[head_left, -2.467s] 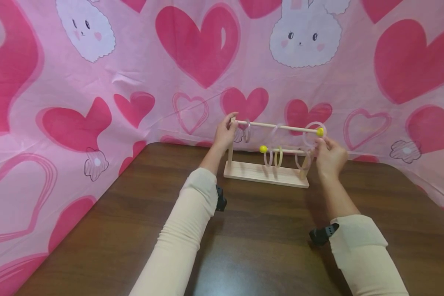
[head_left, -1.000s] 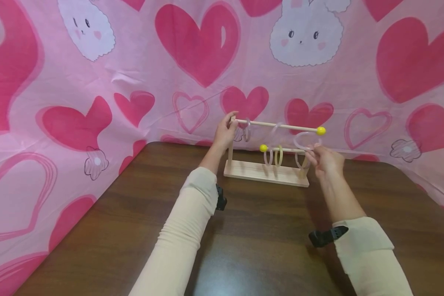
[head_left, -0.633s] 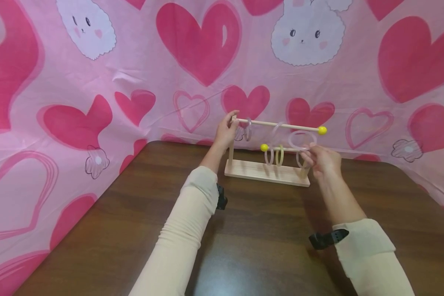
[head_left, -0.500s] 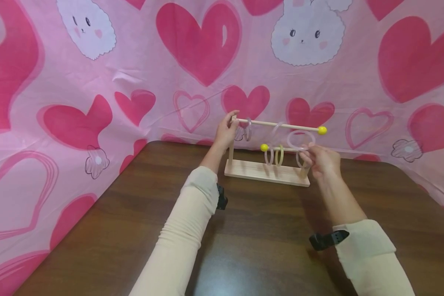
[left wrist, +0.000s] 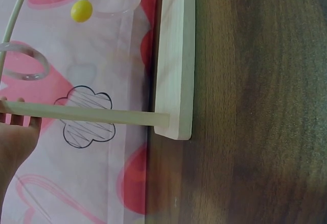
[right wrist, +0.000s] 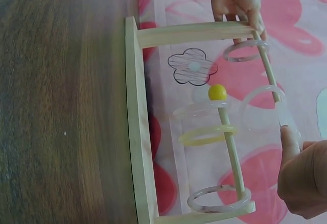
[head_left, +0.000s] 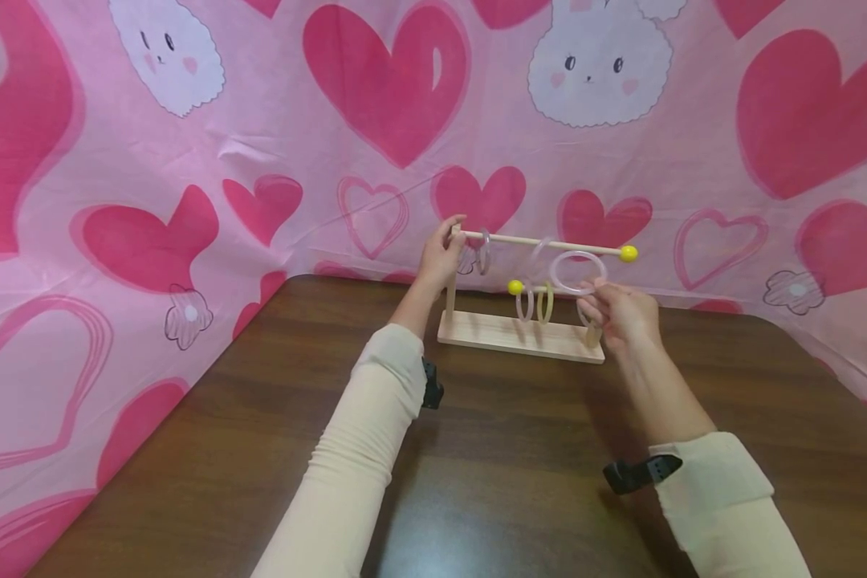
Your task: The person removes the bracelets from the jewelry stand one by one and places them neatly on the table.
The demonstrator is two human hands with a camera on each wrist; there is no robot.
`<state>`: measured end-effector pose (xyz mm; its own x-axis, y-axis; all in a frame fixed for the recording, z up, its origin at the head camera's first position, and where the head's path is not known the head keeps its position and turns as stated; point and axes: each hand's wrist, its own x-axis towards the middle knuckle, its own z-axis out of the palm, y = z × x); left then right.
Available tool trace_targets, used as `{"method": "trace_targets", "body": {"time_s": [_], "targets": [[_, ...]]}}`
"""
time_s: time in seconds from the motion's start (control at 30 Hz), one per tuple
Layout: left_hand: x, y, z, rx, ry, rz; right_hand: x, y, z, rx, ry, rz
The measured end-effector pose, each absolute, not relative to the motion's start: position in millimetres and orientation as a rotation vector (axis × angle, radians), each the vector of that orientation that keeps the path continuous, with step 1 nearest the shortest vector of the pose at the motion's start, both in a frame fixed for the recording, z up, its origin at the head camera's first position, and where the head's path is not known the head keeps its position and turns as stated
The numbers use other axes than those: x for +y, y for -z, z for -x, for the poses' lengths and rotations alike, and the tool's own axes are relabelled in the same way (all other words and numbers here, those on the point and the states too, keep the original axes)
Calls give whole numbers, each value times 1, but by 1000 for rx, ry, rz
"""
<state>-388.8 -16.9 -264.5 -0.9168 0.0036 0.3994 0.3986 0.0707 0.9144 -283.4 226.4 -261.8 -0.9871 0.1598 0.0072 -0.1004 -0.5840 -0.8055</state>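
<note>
My right hand (head_left: 627,317) pinches a translucent pinkish bangle (head_left: 552,273) by its lower right edge, just in front of the upper rod (head_left: 585,248). My left hand (head_left: 441,255) grips the top of the left post of the wooden bangle stand (head_left: 506,335). Two more bangles hang on the upper rod: a purplish bangle (right wrist: 240,59) near the left hand and a clear bangle (right wrist: 245,104) further along. On the lower rod hang a pale bangle (right wrist: 202,109), a yellow bangle (right wrist: 204,141) and a marbled bangle (right wrist: 204,207), the last partly behind my right hand in the head view.
The stand is on a dark wooden table (head_left: 491,457), close to its back edge. Behind it hangs a pink cloth (head_left: 376,96) printed with hearts and rabbits. Yellow balls cap the free ends of the upper rod and lower rod.
The held bangle has come away from the yellow ball at the upper rod's end, lowered and moved left in my right hand. My left hand keeps its place on the post.
</note>
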Motion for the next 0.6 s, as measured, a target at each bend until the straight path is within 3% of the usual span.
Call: {"method": "trace_targets", "body": {"time_s": [0.6], "targets": [[-17,265,387,-2045,1924,425,216,259,273,-1439,-2690,-78]]}}
